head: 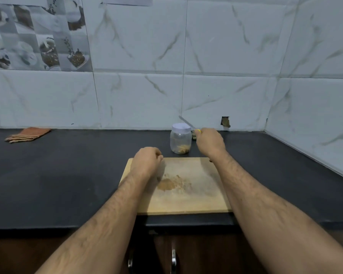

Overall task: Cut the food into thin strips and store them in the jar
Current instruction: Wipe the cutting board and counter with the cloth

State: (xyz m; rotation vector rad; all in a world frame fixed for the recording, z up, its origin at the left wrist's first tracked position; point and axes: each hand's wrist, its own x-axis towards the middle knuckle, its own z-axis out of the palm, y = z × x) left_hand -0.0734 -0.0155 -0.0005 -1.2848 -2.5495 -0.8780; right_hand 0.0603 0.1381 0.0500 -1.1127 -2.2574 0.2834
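Observation:
A wooden cutting board lies at the counter's front edge, with a brownish smear of food residue in its middle. Behind it stands a clear plastic jar with a white lid on; brownish strips lie at its bottom. My right hand is just right of the jar and grips a knife with a yellow handle; the blade points up and left behind the jar. My left hand hovers over the board's far left corner with its fingers curled, and I see nothing in it.
The black counter runs along a white marble-tiled wall. A folded orange cloth lies at the far left near the wall. A small dark object sits behind my right hand. Cabinet handles show below the counter edge.

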